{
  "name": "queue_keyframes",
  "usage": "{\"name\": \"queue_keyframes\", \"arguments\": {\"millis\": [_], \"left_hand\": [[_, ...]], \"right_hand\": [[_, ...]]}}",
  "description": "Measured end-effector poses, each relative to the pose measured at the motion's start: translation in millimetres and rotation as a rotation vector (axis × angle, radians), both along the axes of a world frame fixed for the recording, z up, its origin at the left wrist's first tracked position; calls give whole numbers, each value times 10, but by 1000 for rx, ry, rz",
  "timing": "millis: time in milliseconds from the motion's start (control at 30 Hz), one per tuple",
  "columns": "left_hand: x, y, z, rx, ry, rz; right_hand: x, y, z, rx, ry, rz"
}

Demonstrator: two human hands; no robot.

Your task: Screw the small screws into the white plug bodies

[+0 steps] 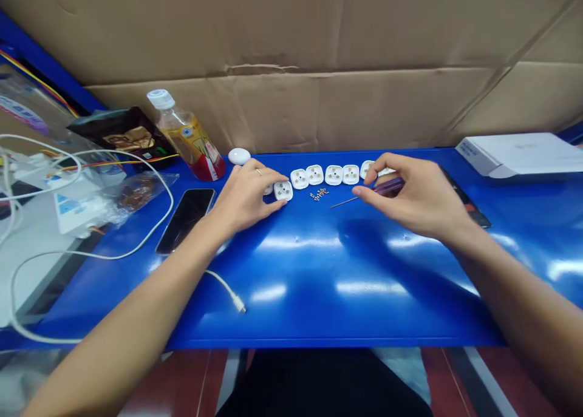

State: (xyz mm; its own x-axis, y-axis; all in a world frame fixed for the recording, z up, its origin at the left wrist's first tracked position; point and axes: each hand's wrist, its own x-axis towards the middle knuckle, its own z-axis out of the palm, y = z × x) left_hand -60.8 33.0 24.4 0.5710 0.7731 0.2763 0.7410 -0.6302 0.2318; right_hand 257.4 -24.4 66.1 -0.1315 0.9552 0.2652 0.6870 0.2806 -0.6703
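My left hand [249, 195] has its thumb and fingers closed on the edges of a white square plug piece [283, 191] at the left part of a row. In my right hand [407, 192] is a screwdriver with a dark purple handle [389, 187], its thin shaft pointing left. The tip is over the blue table, just right of a small pile of brass screws [319, 194]. Several more white pieces [334, 175] with brass parts inside run along the back, some partly hidden by my hands.
A drink bottle [191, 138], a white oval case [239, 156] and a phone [186, 218] are on the left. White cables [113, 257] loop there, one plug end [238, 303] near the front. A white box [523, 154] lies back right, a black flat object [469, 204] beside my right wrist.
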Motion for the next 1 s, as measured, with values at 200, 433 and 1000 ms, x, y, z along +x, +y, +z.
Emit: {"name": "queue_keyframes", "arguments": {"millis": [200,433,1000], "left_hand": [[18,2,-52,82,13,34],[22,30,-106,56,-3,95],[-26,37,-123,126,-49,94]], "right_hand": [[-59,188,144,-107,116,154],[-148,629,175,3,-17,301],[-788,1139,-116,15,-747,467]]}}
